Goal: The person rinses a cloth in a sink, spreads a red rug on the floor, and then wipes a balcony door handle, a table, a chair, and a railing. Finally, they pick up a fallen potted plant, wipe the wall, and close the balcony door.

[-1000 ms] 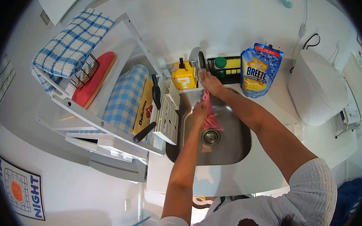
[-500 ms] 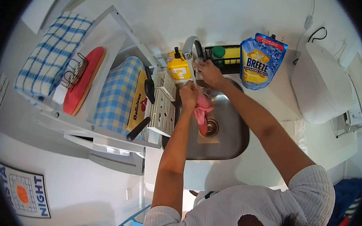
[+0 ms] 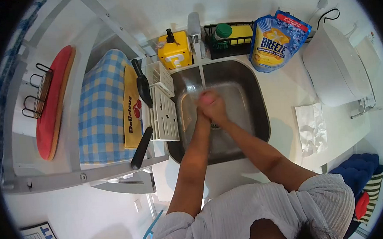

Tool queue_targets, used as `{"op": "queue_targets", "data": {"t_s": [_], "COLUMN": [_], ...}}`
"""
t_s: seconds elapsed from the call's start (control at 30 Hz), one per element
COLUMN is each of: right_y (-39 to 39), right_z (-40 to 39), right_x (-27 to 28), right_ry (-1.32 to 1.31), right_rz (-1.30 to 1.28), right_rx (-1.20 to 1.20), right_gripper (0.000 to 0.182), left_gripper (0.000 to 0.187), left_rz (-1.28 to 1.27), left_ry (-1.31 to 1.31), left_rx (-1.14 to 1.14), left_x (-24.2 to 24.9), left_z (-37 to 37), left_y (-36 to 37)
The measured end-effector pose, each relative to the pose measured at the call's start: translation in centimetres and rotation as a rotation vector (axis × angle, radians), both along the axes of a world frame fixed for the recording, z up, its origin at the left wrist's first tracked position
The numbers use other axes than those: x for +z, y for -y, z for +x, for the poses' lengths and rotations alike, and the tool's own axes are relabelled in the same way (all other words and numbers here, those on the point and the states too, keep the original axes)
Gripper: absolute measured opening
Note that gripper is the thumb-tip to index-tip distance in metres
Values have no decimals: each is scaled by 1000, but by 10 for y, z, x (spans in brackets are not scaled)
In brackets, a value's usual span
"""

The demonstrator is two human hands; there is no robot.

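Observation:
Over the steel sink (image 3: 242,91), my two hands are pressed together, a little blurred by motion. A wet-looking pink cloth (image 3: 207,98) is bunched up between them, and only a small part of it shows. My right hand (image 3: 217,110) is closed around it from the right. On the left, my left hand (image 3: 202,112) is closed against the same bundle, its fingers mostly hidden by the right. A thin stream of water (image 3: 202,75) runs down from the tap (image 3: 194,26) just behind the hands.
Behind the sink are a yellow soap dispenser (image 3: 175,51) and a black rack (image 3: 216,52) with a green-capped bottle. A blue Breeze pouch (image 3: 276,43) stands at the right, near a white appliance (image 3: 336,64). White baskets (image 3: 163,114) and black handles (image 3: 142,148) border the left.
Both hands have moved down from the tap into the sink and come together. The pink cloth, hanging long before, is now bunched between them. The view has shifted.

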State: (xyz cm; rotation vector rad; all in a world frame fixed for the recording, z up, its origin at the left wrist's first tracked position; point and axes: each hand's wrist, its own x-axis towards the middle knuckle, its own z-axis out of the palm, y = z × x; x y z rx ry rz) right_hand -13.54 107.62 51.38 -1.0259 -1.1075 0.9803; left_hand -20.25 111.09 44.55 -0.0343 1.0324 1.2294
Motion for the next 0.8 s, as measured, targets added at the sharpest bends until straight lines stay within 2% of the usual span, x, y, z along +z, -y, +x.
{"op": "queue_targets", "data": {"t_s": [0.03, 0.07, 0.13, 0.17, 0.23, 0.27, 0.3, 0.33, 0.37, 0.43, 0.47, 0.5, 0.53, 0.57, 0.63, 0.67, 0.73, 0.77, 0.8], "right_y": [9, -8, -52, -49, -45, -35, -21, -14, -17, -32, -44, -58, -71, -74, -70, -69, -73, -75, -76], "right_z": [-8, -4, 13, 16, 18, 10, -2, -9, -3, 23, 40, 58, 71, 75, 82, 80, 74, 78, 87], "right_x": [8, -19, -99, -95, -69, -62, -55, -52, -56, -84, -114, -153, -170, -159, -130, -121, -122, -124, -126], "right_ry": [613, 616, 476, 474, 446, 447, 447, 441, 443, 467, 462, 822, 1184, 1188, 1146, 1148, 1260, 1255, 1074], "right_rz": [330, 321, -128, -136, -275, -276, -113, 48, 47, -282, -288, -254, -198, -189, 95, 92, -114, -116, -285], "right_rx": [-143, -147, -349, -354, -326, -326, -301, -274, -271, -139, -144, -89, -28, -32, 222, 226, 600, 600, 579], "right_gripper": [10, 10, 27, 27, 35, 35, 36, 38, 38, 28, 28, 21, 21, 21, 45, 45, 62, 62, 66], "left_gripper": [12, 14, 19, 19, 25, 25, 25, 25, 25, 21, 21, 19, 17, 17, 16, 16, 14, 14, 13], "left_rz": [-36, -71, -142, -147, 270, 269, 413, 556, 554, 60, 56, 40, 37, 46, 300, 297, 383, 381, 390], "left_ry": [-52, -106, -212, -214, -714, -712, -1016, -1323, -1322, -4, -8, -133, -257, -254, -677, -674, -435, -438, -371], "left_rx": [-57, -115, -231, -239, -510, -510, -646, -779, -777, -152, -160, -226, -285, -282, -407, -406, -353, -356, -297], "left_x": [3, 7, 9, 1, -35, -71, -116, -138, -120, -33, -6, 16, 29, 19, -5, -8, 18, 27, 32], "left_z": [4, 6, 12, 13, 7, -1, -10, -14, -13, -8, -14, -24, -31, -36, -44, -42, -34, -38, -45], "left_y": [0, 1, 6, 7, 2, -7, -24, -32, -28, -11, -6, -1, -3, -6, -3, -4, -1, 1, 1]}}
